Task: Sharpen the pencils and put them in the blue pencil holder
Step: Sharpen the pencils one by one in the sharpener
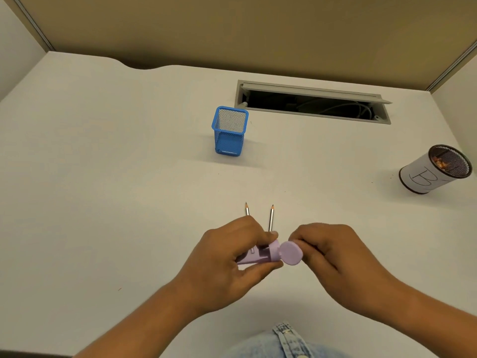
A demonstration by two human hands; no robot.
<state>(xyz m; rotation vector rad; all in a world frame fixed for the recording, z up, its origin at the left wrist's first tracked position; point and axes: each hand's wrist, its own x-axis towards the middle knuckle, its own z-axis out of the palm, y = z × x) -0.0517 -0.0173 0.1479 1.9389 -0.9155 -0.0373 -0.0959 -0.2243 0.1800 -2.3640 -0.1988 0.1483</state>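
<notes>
My left hand (pixel 227 257) grips the body of a lilac pencil sharpener (pixel 260 254), held on its side just above the white desk (pixel 103 177). My right hand (pixel 327 251) pinches its round lilac cap (pixel 291 253), which sits at the sharpener's right end. Two grey pencils lie side by side just beyond my hands, points away from me: one (pixel 247 210) mostly hidden behind my left hand, the other (pixel 271 218) showing more of its shaft. The blue mesh pencil holder (pixel 229 131) stands upright farther back, and nothing shows inside it.
A round mesh cup wrapped in white paper with a handwritten mark (pixel 436 169) stands at the right edge and holds shavings. An open cable slot (pixel 312 102) cuts into the desk behind the holder. Partition walls enclose the desk at the back.
</notes>
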